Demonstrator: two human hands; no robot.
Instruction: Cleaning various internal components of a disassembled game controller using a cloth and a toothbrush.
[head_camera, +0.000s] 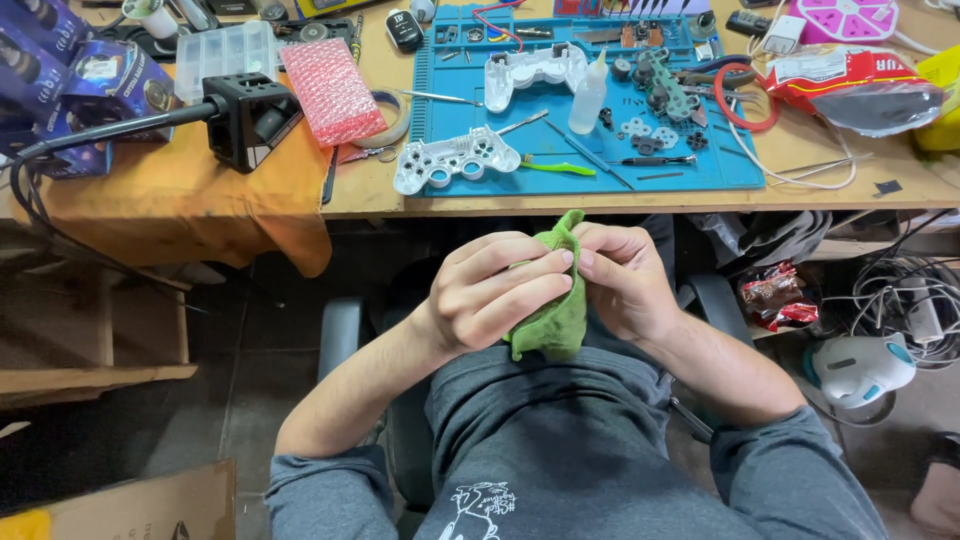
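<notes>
Both hands meet over the lap, near the table (300, 195) edge. The left hand (495, 290) and right hand (625, 275) each pinch a green cloth (555, 325), bunching it between fingertips, seemingly around something small and hidden.

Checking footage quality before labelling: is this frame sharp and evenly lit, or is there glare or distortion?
Head view: sharp, evenly lit; left hand, right hand and green cloth crisp; mild glare on the plastic bag; table edge slightly bowed; under the table dim.
</notes>
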